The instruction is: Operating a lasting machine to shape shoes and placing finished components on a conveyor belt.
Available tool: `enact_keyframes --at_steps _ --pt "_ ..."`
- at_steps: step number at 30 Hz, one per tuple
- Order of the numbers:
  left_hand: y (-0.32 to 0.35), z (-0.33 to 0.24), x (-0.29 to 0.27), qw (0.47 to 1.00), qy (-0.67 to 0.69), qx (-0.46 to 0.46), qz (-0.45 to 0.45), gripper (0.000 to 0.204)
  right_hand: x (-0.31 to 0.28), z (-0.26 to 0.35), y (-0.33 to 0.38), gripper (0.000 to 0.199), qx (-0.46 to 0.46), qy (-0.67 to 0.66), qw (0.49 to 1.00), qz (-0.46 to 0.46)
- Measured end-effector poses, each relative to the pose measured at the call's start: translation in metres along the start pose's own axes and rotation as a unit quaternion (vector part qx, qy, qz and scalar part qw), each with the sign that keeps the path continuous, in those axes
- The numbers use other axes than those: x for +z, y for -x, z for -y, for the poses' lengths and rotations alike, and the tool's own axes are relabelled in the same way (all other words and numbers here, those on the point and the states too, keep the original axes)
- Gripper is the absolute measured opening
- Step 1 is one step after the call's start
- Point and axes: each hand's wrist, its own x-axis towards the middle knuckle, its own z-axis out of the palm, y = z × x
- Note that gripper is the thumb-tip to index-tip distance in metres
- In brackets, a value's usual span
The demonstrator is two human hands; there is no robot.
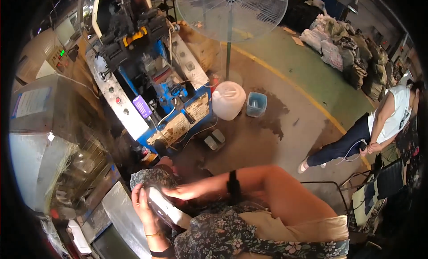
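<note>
Close to my body, over my flowered apron [218, 230], I hold a dark, shoe-shaped piece with a long white face [166, 207]. My left hand [141, 206] lies along its left side, fingers wrapped over the edge toward its far end. From the right, my right hand [177, 193] grips the other side, with its fingers partly hidden. The piece is tilted, its white face up; its underside is out of sight. Ahead of me stands a blue and white machine [129, 114] with buttons along its panels and dark clamping parts at its middle.
A grey foot pedal [214, 139] sits on the floor before the machine. Beyond are a white plastic drum [228, 101], a blue bin [257, 104] and a large fan [232, 9]. A metal cabinet [31, 143] stands left. Another person [379, 120] is at right, near piled sacks [347, 49].
</note>
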Motion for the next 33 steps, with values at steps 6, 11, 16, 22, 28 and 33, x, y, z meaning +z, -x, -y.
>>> enact_keyframes --at_steps 6,11,16,22,28,33 --pt "0.017 -0.012 0.014 0.994 0.097 0.017 -0.046 0.058 0.001 0.058 -0.014 0.080 0.003 0.074 0.987 -0.145" --pt "0.040 0.023 0.025 0.996 -0.045 0.033 -0.076 0.052 0.035 0.021 0.013 0.035 -0.204 0.461 0.831 -0.234" --pt "0.015 0.031 0.014 0.986 -0.128 -0.021 -0.102 0.054 0.032 0.026 -0.002 0.029 -0.035 0.573 0.800 -0.175" --pt "0.016 0.012 0.025 0.994 0.000 0.011 -0.106 0.052 0.031 -0.002 0.035 0.061 -0.106 0.255 0.941 -0.197" --pt "0.015 0.006 0.031 0.981 0.039 0.024 -0.191 0.054 0.060 -0.037 0.067 0.107 -0.087 0.470 0.848 -0.226" --pt "0.026 0.019 0.003 0.996 -0.008 0.049 -0.080 0.086 0.058 -0.001 0.060 0.073 -0.185 0.121 0.942 -0.252"
